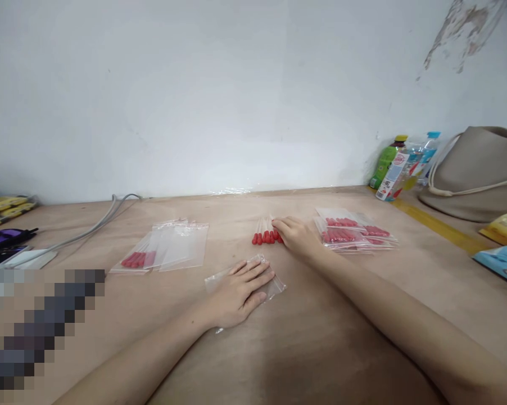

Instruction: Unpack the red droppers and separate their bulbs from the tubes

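Note:
My left hand (239,292) lies flat on a clear zip bag (275,287), fingers spread, pressing it to the table. Ahead of it is a row of thin, clear droppers with red bulb ends (267,237). My right hand (298,236) reaches over the right end of that row, its fingers together and bent down around a dropper; the fingertips partly hide it. To the right is a pile of zip bags holding red-ended droppers (344,233). On the left, flat clear bags (181,247) overlap a bag with red-ended pieces inside (135,260).
Bottles (388,163) and a grey drawstring bag (476,174) stand at the back right, near yellow and blue packets (504,261). Grey cables (97,225) run along the left side, beside dark and yellow items. A white wall (220,101) closes off the table's far edge.

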